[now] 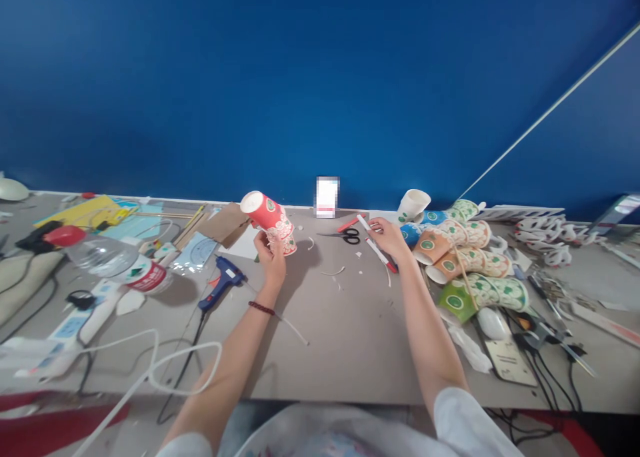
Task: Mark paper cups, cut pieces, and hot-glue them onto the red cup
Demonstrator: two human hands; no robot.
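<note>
My left hand [271, 254] is closed around red patterned paper cups [274, 217], which look joined end to end and are held tilted above the table. A pale round end faces up and left. My right hand [387, 236] pinches the end of a white marker [364, 222] with thumb and fingers. Beside that marker lies a slim red piece [351, 223], perhaps another pen. Just below the right fingers, a white marker with a red end [381, 256] rests on the table. Black-handled scissors [347, 236] lie between my two hands.
At the right, several patterned paper cups [457, 302] lie in rows by a white cup [414, 206]. A blue glue gun [223, 282], a plastic bottle [115, 260] and a power strip [75, 324] occupy the left. A phone-like screen [327, 197] stands against the blue wall.
</note>
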